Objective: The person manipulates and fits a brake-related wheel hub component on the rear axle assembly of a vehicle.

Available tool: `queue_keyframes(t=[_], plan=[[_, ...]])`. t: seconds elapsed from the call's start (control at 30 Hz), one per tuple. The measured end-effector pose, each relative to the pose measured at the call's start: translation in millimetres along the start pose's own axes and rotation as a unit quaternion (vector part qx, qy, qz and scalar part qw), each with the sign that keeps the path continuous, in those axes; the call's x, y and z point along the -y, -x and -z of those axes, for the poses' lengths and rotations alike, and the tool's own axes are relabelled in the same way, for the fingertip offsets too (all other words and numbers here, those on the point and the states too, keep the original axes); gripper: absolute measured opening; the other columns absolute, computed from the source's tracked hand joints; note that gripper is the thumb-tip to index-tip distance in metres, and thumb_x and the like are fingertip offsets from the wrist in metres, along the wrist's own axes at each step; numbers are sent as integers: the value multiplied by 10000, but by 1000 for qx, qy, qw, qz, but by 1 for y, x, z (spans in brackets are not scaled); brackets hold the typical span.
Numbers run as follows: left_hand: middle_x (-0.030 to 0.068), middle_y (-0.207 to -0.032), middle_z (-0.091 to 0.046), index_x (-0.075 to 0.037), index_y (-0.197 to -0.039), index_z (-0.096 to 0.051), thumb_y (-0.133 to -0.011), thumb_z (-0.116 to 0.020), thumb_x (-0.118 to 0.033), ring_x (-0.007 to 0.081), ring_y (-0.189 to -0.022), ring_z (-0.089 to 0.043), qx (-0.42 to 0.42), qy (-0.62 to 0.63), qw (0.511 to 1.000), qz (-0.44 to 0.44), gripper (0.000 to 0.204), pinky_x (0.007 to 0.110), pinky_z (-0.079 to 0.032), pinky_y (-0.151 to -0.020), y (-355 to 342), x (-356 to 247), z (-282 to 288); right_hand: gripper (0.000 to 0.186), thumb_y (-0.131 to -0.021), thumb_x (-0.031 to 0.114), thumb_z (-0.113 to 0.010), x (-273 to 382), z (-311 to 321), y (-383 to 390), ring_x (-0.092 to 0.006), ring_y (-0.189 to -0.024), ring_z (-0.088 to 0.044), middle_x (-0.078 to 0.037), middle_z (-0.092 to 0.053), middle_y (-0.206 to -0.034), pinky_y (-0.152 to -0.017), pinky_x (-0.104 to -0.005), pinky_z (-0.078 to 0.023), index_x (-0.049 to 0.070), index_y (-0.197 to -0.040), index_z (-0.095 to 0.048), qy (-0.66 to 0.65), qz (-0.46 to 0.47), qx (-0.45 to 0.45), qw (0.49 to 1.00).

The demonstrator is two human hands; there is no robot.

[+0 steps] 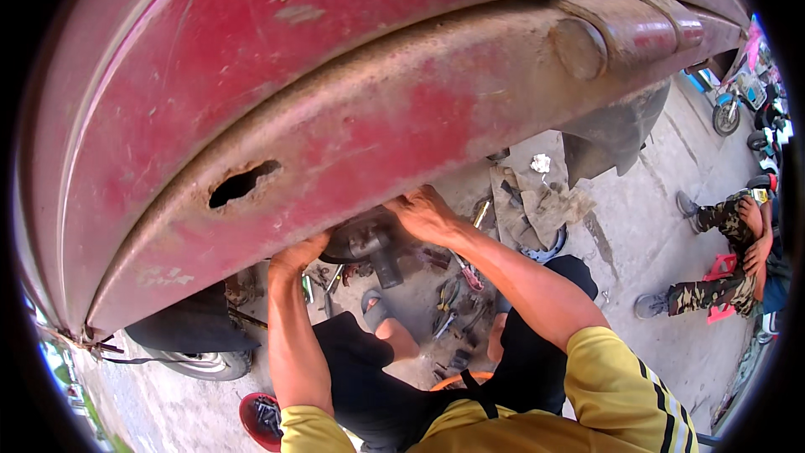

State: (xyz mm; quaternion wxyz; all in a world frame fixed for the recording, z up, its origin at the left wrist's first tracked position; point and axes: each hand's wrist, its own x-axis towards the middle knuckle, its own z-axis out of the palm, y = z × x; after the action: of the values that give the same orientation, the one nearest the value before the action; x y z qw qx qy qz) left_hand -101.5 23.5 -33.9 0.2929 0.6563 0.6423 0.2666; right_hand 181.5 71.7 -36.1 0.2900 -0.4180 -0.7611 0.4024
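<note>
A rusty red vehicle body panel (352, 143) with a ragged hole fills the upper view. My left hand (298, 253) reaches up at its lower edge, left of centre, fingertips hidden behind the metal. My right hand (419, 211) is at the same edge a little farther right, its fingers mostly hidden; what either hand holds cannot be seen. Between and just below them is a dark metal part (365, 243) with a short pipe. Assorted tools (449, 315) and small parts lie on the concrete floor (646, 218) beneath, between my sandalled feet.
A red bowl (260, 415) of dark parts sits at lower left, near a wheel (201, 365). A brown cloth (537, 210) lies right of my hands. Another person (725, 294) in camouflage trousers sits on a red stool (721, 264) at right; motorbikes (734, 109) stand behind.
</note>
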Motion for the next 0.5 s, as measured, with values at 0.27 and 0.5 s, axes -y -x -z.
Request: queue_keyframes(t=[0.27,0.5], plan=[[213,-1071,-705,56,-1096,-689,-961,-586,-400,282,-958,-612,37,19,997,69,486,362,-442,-920,21,-77,16,481,-1015,442,-488,27,13,9,-435,-996,-620,-265,-663,-1026,-872,-467,-480,-5,-1065,-662,-34,-55,-11,998],[205,-1093,-699,51,-1111,-693,-966,-557,-358,282,-962,-615,45,28,992,114,454,355,-440,-922,21,-92,18,454,-1015,429,-478,41,9,10,-435,-1009,-617,-251,-667,-1047,-882,-470,-478,19,-1084,-662,-8,-37,-7,999]])
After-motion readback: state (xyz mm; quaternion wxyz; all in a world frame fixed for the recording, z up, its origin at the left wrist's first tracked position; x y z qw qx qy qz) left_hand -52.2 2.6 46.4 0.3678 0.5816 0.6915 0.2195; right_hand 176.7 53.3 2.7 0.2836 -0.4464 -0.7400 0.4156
